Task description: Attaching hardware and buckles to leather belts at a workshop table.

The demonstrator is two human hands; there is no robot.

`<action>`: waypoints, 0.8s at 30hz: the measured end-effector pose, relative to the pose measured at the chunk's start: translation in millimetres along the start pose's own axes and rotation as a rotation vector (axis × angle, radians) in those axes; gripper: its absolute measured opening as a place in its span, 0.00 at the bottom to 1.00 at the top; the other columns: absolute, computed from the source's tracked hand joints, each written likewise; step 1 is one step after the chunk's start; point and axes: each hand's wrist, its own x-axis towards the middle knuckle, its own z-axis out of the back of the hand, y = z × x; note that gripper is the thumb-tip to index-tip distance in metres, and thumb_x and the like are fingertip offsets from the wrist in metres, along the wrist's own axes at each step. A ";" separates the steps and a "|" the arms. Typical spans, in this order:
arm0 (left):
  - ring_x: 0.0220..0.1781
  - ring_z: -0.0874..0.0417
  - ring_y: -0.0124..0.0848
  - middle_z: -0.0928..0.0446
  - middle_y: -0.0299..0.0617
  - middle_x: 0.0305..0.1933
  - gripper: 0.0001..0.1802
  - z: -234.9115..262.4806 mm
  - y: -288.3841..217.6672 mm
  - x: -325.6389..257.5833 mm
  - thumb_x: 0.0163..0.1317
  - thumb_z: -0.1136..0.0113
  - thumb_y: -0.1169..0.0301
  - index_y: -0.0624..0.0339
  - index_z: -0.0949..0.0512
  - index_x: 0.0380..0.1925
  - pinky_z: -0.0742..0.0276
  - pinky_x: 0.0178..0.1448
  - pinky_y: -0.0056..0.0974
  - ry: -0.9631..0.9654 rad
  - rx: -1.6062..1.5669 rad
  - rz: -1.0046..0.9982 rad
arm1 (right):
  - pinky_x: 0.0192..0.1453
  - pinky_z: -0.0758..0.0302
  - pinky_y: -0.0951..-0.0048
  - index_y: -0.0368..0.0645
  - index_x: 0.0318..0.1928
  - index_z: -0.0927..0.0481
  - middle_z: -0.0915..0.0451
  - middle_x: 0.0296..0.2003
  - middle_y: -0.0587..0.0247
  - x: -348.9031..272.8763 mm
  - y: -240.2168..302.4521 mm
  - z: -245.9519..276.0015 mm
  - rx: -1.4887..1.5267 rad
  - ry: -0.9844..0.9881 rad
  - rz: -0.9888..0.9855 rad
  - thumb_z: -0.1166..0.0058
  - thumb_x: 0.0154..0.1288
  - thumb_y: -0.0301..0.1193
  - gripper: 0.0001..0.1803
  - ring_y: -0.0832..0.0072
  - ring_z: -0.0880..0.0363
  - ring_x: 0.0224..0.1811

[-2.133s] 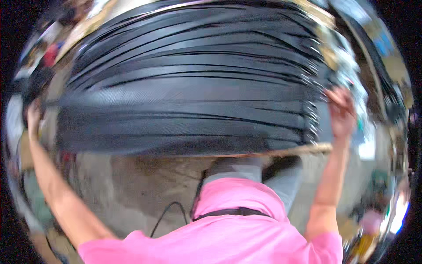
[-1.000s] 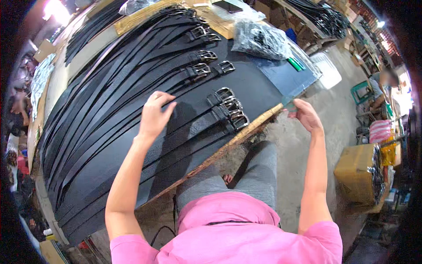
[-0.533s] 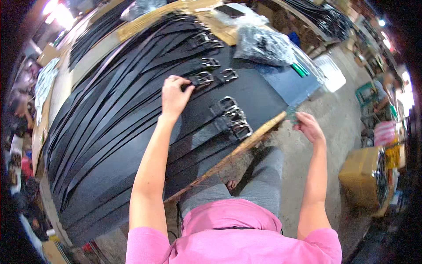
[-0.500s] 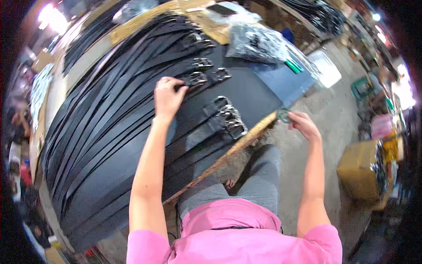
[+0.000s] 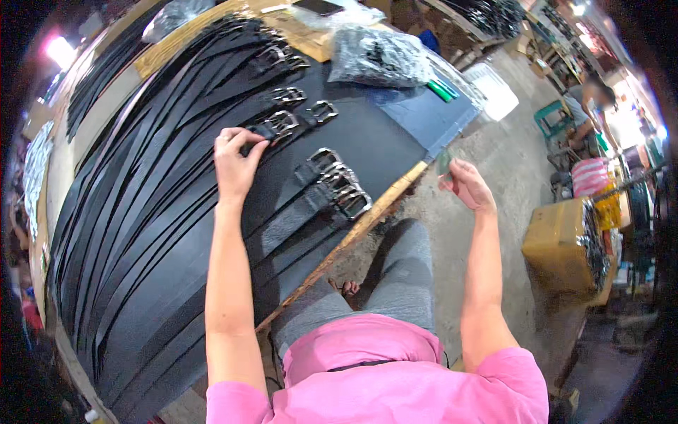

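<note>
Black belt (image 5: 263, 131) w/ metal buckle (image 5: 285, 124): on the table (image 5: 367, 120), among other belts, ahead of me & to the L. My L hand (image 5: 239, 166) has thumb & forefinger closed on it just behind the buckle; prob. gripped there b/c that end looks stiffer than the strap. Wrist sits to the near side, so the buckle is unobstructed.

My R hand (image 5: 472, 187) is past the table edge, over the floor (image 5: 452, 247). Fingertips appear closed on a small green piece (image 5: 443, 162); blurred, exact type can't be told. Prob. kept off the belts to avoid snagging.

Other belts (image 5: 134, 184): fanned, buckles R, tails L; same orientation prob. for quick sorting by eye. Near group of buckles (image 5: 342, 187): close-packed by the wooden edge, set apart from the rest, prob. to avoid mix-up.

Far R corner: blue sheet (image 5: 424, 121), clear bag (image 5: 381, 60), green sticks (image 5: 443, 90) beside the bag. Floor, R: taped carton (image 5: 558, 247).
</note>
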 end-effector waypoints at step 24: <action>0.41 0.20 0.27 0.21 0.41 0.41 0.09 7.6 15.6 -4.5 0.54 0.33 0.70 0.65 0.17 0.31 0.25 0.48 0.31 0.032 -0.356 0.437 | 0.31 0.31 0.67 0.31 0.30 0.23 0.25 0.25 0.53 136.9 -52.9 -264.1 -0.885 -0.019 0.368 0.42 0.59 0.32 0.13 0.67 0.28 0.26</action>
